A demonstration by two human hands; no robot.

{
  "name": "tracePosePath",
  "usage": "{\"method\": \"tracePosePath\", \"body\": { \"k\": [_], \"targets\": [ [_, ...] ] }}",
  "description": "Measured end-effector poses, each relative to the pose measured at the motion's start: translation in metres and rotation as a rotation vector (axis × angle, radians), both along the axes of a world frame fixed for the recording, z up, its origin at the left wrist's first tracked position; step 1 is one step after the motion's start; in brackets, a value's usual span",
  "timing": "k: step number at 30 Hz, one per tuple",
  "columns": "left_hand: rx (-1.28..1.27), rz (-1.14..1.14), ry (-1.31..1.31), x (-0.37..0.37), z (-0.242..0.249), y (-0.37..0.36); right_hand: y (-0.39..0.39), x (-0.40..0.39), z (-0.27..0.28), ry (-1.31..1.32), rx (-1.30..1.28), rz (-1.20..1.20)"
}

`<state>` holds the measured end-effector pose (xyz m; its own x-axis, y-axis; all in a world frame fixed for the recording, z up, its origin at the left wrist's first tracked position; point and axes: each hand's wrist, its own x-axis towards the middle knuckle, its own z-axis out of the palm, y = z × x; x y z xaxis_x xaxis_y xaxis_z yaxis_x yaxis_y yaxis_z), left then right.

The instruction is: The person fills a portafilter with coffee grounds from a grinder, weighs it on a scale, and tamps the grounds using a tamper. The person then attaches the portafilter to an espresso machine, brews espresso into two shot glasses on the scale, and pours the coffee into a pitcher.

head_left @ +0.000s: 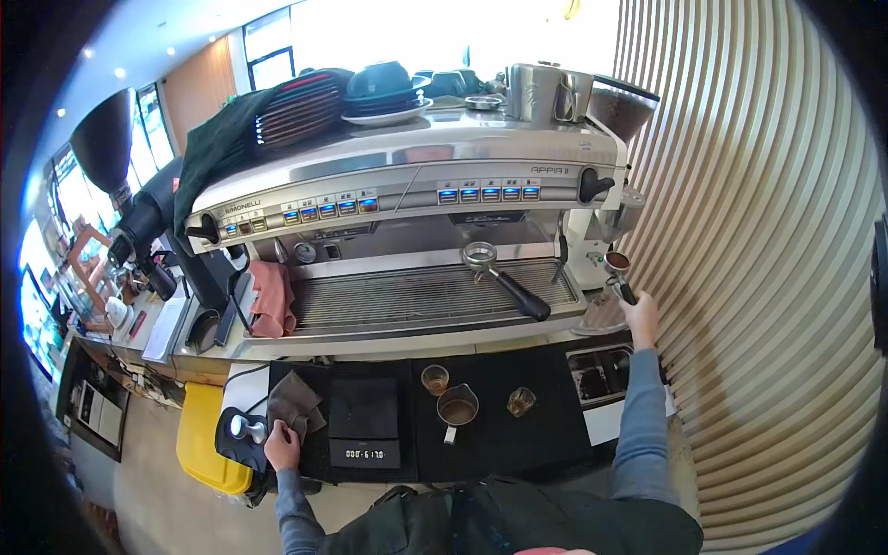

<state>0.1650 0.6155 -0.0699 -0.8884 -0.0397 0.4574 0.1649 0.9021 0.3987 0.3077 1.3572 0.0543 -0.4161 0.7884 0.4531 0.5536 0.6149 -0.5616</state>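
Note:
My right hand (pixel 640 319) is closed round the handle of a portafilter (pixel 618 265) at the right end of the espresso machine; brown coffee grounds show in its basket. My left hand (pixel 283 446) rests at the counter's front left, fingers curled at the edge of a grey-brown cloth (pixel 296 403). Whether it grips the cloth is too small to tell. Just left of it a silver tamper (pixel 246 427) sits on a black stand. A second portafilter (pixel 504 282) lies on the drip grate, its black handle pointing front right.
The espresso machine (pixel 398 176) spans the back, with cups and steel pitchers on top. A black scale (pixel 364 421), a measuring cup (pixel 457 405) and two small glasses (pixel 435 378) stand on the black mat. A yellow bin (pixel 208 439) is lower left; a ribbed wall rises right.

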Motion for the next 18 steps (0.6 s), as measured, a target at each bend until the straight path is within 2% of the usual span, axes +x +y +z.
{"method": "tracePosePath", "body": {
  "k": [3, 8, 18],
  "targets": [
    [-0.022, 0.015, 0.019, 0.0, -0.003, 0.0, 0.001, -0.025, 0.008, -0.064, -0.113, -0.085],
    [-0.018, 0.038, 0.016, -0.003, -0.006, -0.001, 0.044, -0.059, -0.034, -0.014, -0.031, 0.001],
    [-0.051, 0.039, 0.006, -0.001, -0.002, 0.002, 0.075, -0.083, -0.045, -0.019, -0.07, 0.066]
  ]
}}
